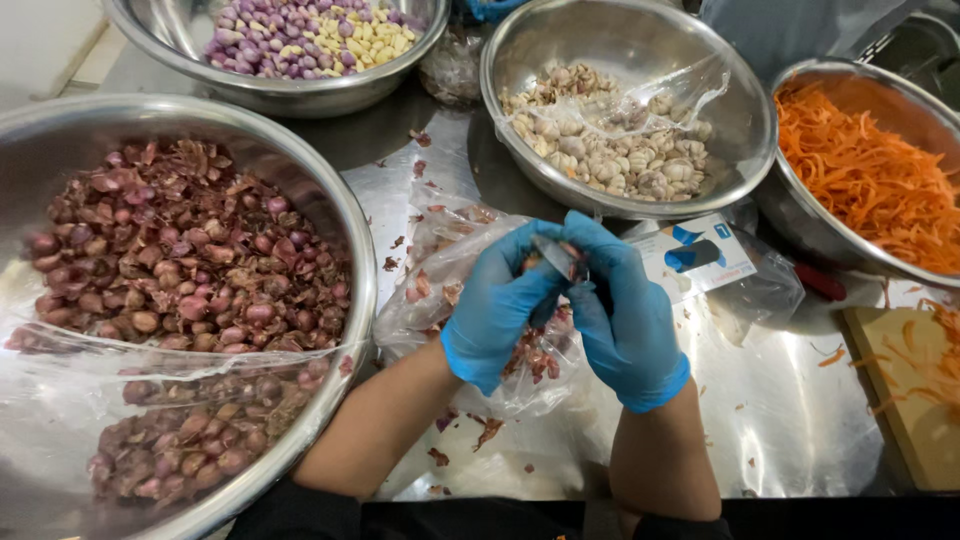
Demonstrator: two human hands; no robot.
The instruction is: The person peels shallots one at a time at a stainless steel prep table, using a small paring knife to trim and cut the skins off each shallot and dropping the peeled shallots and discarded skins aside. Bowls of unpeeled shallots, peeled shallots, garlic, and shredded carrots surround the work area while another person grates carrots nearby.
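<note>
Both my hands wear blue gloves and meet over a clear plastic bag full of reddish peelings. My left hand is curled, its fingers bent inward and pressed close together around something small and reddish, probably a shallot, though the glove hides nearly all of it. My right hand is curled too, fingers wrapped tight around a small knife whose grey blade points up and left into the fold of my left fingers. The blade's tip touches whatever my left hand pinches.

The hands hover just above a shiny steel tabletop littered with bits of red skin. To my left sits a large steel bowl heaped with unpeeled shallots and loose skins, a sheet of clear plastic draped over its near edge. Beyond my hands is a second steel bowl holding garlic cloves with a scrap of plastic on top. At the top left a bowl carries peeled purple shallots and pale garlic. At the right a bowl holds shredded carrot, and near it lies a wooden cutting board with carrot shreds. A small white and blue card lies just right of my right hand.
</note>
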